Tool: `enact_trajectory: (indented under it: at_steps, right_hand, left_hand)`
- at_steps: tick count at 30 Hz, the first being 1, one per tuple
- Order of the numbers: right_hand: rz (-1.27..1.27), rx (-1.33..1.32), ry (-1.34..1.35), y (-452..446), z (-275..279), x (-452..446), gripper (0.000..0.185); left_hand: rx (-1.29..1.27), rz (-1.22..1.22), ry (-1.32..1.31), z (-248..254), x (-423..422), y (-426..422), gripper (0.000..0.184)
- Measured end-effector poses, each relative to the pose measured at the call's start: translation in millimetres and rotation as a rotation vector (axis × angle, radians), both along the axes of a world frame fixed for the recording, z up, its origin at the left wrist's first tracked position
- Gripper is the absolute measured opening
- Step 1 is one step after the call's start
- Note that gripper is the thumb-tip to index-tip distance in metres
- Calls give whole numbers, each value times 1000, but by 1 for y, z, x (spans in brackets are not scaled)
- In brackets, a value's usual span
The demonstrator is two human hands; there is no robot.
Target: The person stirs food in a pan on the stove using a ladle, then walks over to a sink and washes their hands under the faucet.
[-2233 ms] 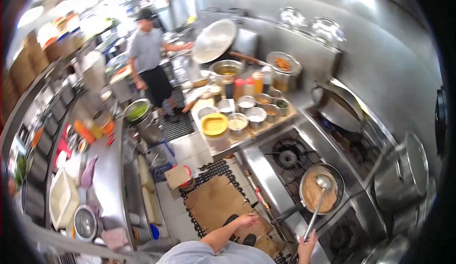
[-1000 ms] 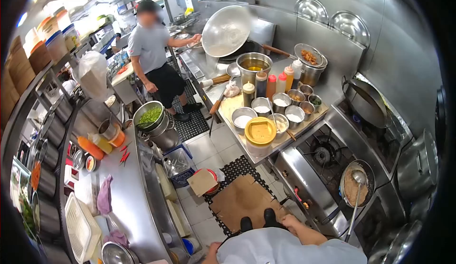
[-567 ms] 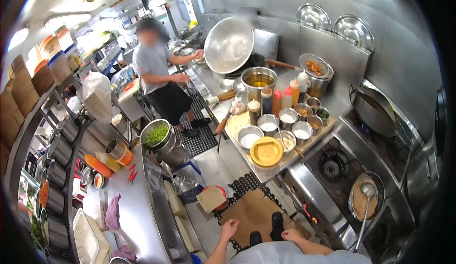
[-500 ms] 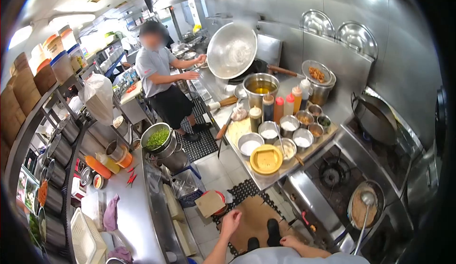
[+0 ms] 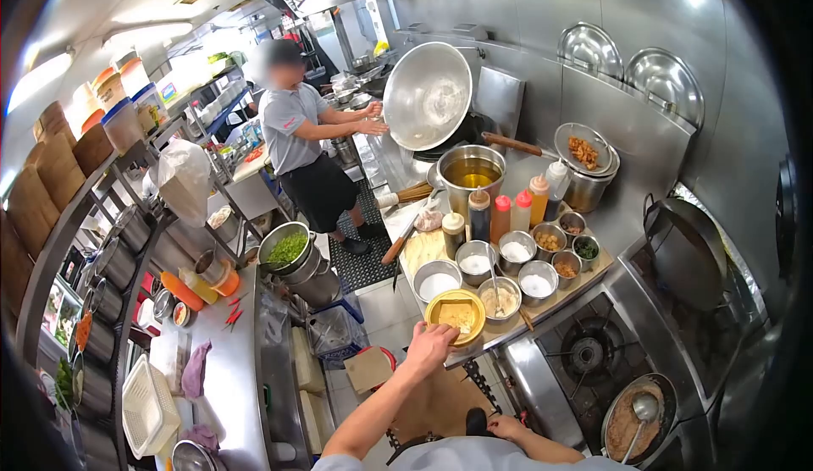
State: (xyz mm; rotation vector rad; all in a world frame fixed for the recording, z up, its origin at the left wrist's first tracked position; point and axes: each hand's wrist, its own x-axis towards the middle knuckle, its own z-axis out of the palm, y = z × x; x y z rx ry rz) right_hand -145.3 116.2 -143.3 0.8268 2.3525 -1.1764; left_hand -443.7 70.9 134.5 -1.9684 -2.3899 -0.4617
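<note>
My left hand [image 5: 430,349] reaches to the near edge of the worktop, its fingers bent over the near-left rim of a yellow bowl [image 5: 476,336]. A pale yellow powder [image 5: 458,315] shows inside it. Around the bowl stand metal bowls of white powder [image 5: 438,285] and a metal bowl with a spoon in a beige paste [image 5: 501,298]. Low beside my body, my right hand [image 5: 508,428] is loosely curled near the stove front, with nothing visible in it. To its right lies a pan [image 5: 611,427] of brownish food with a ladle [image 5: 645,407] resting in it.
Squeeze bottles [image 5: 500,215] and a pot of oil [image 5: 471,174] stand farther back. A wok [image 5: 684,251] sits beyond the burner [image 5: 586,351]. A co-worker [image 5: 296,132] stands by a large tilted metal bowl [image 5: 428,96]. At left is a steel counter [image 5: 233,369].
My left hand has moved forward and up from above the floor to the yellow bowl. My right hand stays low. The view has shifted, and the co-worker's hands are closer together beside the large bowl.
</note>
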Motion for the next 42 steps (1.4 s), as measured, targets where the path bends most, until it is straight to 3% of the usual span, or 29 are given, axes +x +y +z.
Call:
enact_trajectory:
  at_steps: [4, 6, 9, 12, 13, 15, 17, 18, 19, 20, 22, 28, 31, 36, 41, 42]
  right_hand:
    - [11, 52, 99, 6, -2, -4, 24]
    - [-287, -282, 190, 2, 22, -23, 22]
    - [-338, -371, 245, 2, 59, -44, 21]
    - [-285, -432, 234, 3, 43, -48, 23]
    - [-234, -416, 228, 4, 43, -46, 23]
    - [-64, -324, 208, 3, 39, -36, 22]
    - [49, -235, 210, 2, 42, -24, 22]
    - [-7, -229, 109, 0, 47, -22, 23]
    - [-70, -220, 14, -2, 52, -23, 24]
    - [-40, -231, 65, 0, 49, -20, 26]
    - [-27, -205, 48, -1, 49, -16, 26]
    - [-10, -110, -42, -38, 37, -20, 25]
    - [-109, -158, 12, -76, 20, -9, 24]
    - [-27, -11, 94, -148, 56, 11, 23]
    - [-26, -44, 107, -175, 85, 36, 26]
    - [-30, -36, 155, -179, 116, 27, 28]
  left_hand:
    - [60, 50, -80, 23, 8, 7, 37]
    - [100, 87, -109, 38, 16, 6, 39]
    - [315, 205, -216, 55, 14, -13, 39]
    - [605, 366, -585, 49, 11, -55, 38]
    - [655, 470, -578, 36, 8, -77, 38]
    - [816, 635, -938, 9, 10, -118, 38]
    - [795, 761, -1122, 6, 11, -176, 35]
    - [839, 808, -1181, -26, 0, -209, 34]
    - [1012, 896, -1354, -23, 1, -236, 34]
    - [1054, 1152, -1398, -29, 1, -269, 33]
    - [1323, 1279, -1391, -42, -1, -335, 35]
    - [1939, 1386, -1313, -81, 11, -482, 39]
    - [1978, 1295, -1462, -134, 12, -525, 45]
    - [2027, 1207, -1784, -99, 42, -503, 53]
    - [1320, 997, -1962, -96, 33, -451, 34]
    - [1173, 933, -2029, -96, 31, -432, 34]
